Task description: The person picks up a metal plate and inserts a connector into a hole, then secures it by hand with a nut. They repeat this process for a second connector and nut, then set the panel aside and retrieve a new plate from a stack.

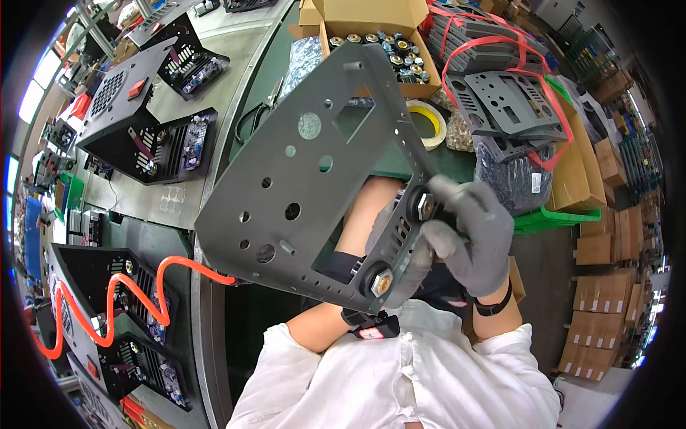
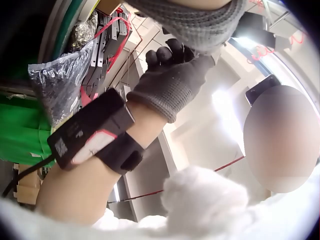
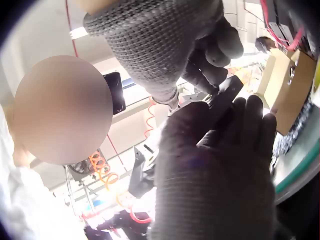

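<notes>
A dark grey metal panel (image 1: 250,193) with round holes and large cut-outs is held up, tilted, before the chest. My left hand (image 1: 409,282), in a grey glove, grips it at its lower right edge, fingers partly hidden behind it. Two black round fittings with hex nuts sit along that edge, a lower one (image 1: 379,281) and an upper one (image 1: 423,206). At the upper fitting, my gloved right hand (image 1: 479,236) has thumb and forefinger about its rim, slightly blurred. The right wrist view shows both gloves close together at a dark flange (image 3: 226,95).
An open carton (image 1: 375,13) of similar fittings stands behind the panel, with a tape roll (image 1: 437,129) beside it. Stacked metal panels (image 1: 511,104) with red straps lie right. Assembled black housings (image 1: 121,100) stand on the left bench, and an orange coiled hose (image 1: 114,286) crosses there.
</notes>
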Motion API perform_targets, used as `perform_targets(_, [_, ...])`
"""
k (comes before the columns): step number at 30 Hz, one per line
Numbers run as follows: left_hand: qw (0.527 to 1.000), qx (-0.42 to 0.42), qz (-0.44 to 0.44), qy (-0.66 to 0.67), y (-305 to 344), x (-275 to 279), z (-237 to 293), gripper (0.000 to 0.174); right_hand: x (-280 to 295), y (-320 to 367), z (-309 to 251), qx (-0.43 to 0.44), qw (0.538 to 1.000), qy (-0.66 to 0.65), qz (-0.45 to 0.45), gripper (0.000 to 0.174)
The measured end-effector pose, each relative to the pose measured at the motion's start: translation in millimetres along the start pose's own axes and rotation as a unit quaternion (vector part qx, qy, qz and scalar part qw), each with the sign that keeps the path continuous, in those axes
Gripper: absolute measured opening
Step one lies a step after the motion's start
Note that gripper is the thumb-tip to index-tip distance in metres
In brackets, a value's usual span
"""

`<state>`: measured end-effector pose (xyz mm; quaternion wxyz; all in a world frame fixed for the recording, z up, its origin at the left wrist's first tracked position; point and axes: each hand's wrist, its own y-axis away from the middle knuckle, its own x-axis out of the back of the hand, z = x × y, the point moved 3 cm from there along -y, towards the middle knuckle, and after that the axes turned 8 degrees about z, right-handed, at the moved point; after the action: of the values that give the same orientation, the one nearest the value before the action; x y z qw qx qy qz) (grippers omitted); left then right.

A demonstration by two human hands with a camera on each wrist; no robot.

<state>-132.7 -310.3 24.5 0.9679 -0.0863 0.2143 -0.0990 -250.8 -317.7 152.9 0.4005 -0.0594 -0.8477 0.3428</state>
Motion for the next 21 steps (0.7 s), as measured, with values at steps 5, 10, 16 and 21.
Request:
perform_targets(5, [1.0,0.005,0.006,0.011,4,-3,-3,0.038,7,13,16,-0.021,0.991,-0.13,-0.029,0.033])
perform_targets(10, [0.999,0.013,0.04,0.004,11,-2,-27,0.029,6,10,21,0.02,0.985,-0.161,-0.057,0.036])
perform_targets(16, [0.993,0.048,0.084,-0.066,16,-3,-21,0.034,10,24,31,0.015,0.989,-0.14,-0.034,0.033])
perform_targets(21, [0.999,0.015,-0.016,-0.045,-11,-42,32,0.038,42,26,14,0.166,0.985,0.035,0.03,0.048])
